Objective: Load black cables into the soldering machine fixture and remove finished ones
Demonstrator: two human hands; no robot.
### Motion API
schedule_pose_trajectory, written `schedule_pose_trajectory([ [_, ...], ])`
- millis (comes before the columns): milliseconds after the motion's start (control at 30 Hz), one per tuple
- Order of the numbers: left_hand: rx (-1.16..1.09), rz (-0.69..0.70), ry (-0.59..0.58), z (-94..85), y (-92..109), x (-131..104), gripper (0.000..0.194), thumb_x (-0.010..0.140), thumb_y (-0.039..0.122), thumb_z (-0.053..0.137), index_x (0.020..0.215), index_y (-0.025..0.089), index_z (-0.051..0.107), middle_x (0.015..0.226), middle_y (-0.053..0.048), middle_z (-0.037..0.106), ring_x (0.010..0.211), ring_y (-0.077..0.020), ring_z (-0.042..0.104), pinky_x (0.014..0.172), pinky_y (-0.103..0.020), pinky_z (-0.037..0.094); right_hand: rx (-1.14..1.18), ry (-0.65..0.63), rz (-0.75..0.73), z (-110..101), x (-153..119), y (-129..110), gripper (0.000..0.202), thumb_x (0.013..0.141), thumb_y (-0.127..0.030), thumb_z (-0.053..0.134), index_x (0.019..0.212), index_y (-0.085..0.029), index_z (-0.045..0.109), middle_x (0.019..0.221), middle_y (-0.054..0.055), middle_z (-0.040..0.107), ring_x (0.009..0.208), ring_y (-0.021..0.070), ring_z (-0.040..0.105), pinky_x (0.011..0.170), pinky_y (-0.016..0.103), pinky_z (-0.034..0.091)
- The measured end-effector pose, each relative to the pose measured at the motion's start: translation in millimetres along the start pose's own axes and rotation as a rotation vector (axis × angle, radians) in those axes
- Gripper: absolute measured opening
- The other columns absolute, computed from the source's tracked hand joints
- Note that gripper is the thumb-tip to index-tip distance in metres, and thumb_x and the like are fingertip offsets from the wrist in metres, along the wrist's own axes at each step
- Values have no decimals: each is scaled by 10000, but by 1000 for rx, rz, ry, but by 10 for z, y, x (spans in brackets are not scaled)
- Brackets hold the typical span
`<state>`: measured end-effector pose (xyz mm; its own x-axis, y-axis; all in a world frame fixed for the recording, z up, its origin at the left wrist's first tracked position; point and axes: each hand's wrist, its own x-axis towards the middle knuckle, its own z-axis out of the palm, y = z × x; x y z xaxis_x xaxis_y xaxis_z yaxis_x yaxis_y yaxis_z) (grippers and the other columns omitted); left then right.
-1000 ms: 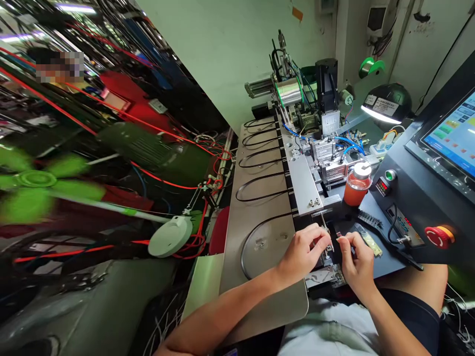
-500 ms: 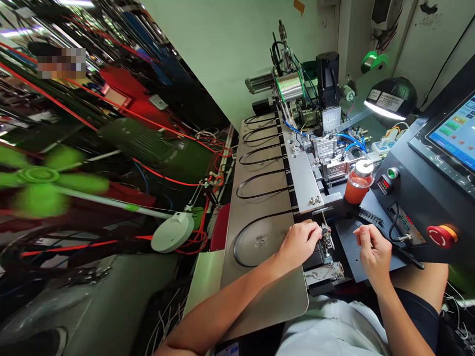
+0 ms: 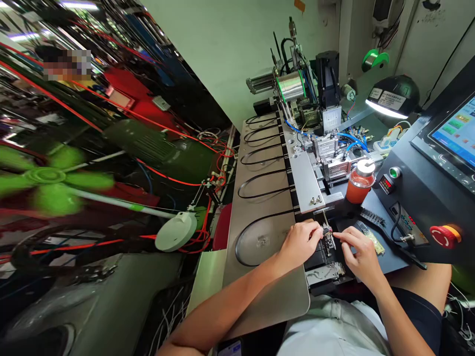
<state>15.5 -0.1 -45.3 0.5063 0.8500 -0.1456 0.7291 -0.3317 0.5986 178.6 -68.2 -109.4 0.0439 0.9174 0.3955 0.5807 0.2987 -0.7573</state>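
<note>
With your left hand (image 3: 301, 243) pinched closed at the fixture (image 3: 328, 242) beside the table (image 3: 267, 299), any grip hidden, and your right hand (image 3: 359, 248) loosely open against it, work there looks under way, unfinished, what's done unclear.

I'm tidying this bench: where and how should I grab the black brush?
Probably by its bare handle, from above on the person's side: the slim end points toward their thigh, while the bristles lie at the far end, near the lidded jar.
</note>
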Motion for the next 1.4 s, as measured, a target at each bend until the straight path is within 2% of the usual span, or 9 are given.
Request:
schedule_pose_trajectory([
  [133,14,-8,-1,-1,14,0,306,878,212,400,670,176,620,707,-13,629,637,-128,542,627,-233,370,-77,88,74,-41,4,31,249,874,-152,411,1019,-178,612,760,24,571,627,132,524,600,255,419],
  [200,21,-11,0,1,19,1,303,879,207,405,669,175,622,702,-10,627,630,-125,538,621,-232,362,-48,65,111,-50,38,16,161,895,-200,431,912,-179,589,716,4,548,587,118,494,575,241,392],
  [300,33,-12,6,6,21,2,302,880,199,409,677,174,631,704,-10,629,639,-126,543,624,-231,356,46,9,168,-29,103,-16,194,911,-250,432,744,-192,512,633,-28,498,543,100,453,539,223,356],
  [567,51,-20,4,3,44,6,288,876,187,431,670,176,632,693,-3,631,635,-124,549,623,-224,356,207,-70,272,28,168,22,245,913,-316,420,708,-193,478,613,-39,466,555,100,441,531,213,341],
  [867,81,-36,-2,29,55,26,278,874,188,436,654,164,606,682,-6,616,655,-123,558,637,-218,360,288,-153,252,150,266,48,306,935,-352,376,675,-195,411,615,-52,378,565,94,364,547,225,298],
  [967,84,-38,-2,26,55,24,272,874,191,439,666,166,613,690,-3,618,654,-121,554,636,-218,357,304,-96,263,181,249,65,282,931,-344,394,704,-192,462,641,-40,435,582,102,400,558,229,322],
  [1100,68,-26,-6,17,52,22,277,879,196,433,680,165,622,694,-3,617,653,-120,548,636,-220,354,267,29,188,147,179,37,197,912,-264,430,892,-184,609,736,3,535,636,124,469,582,249,356],
  [1233,60,-23,-10,9,41,22,274,875,191,438,671,160,617,688,-2,611,651,-118,543,634,-220,352,281,50,96,122,143,-28,234,897,-201,439,976,-194,659,695,4,513,608,126,465,566,258,364],
  [1400,74,-25,-8,14,38,23,279,876,195,437,667,161,619,678,0,608,634,-115,534,623,-222,350,313,60,95,144,140,-18,249,889,-197,450,997,-196,675,682,-3,503,590,120,458,547,250,360],
])
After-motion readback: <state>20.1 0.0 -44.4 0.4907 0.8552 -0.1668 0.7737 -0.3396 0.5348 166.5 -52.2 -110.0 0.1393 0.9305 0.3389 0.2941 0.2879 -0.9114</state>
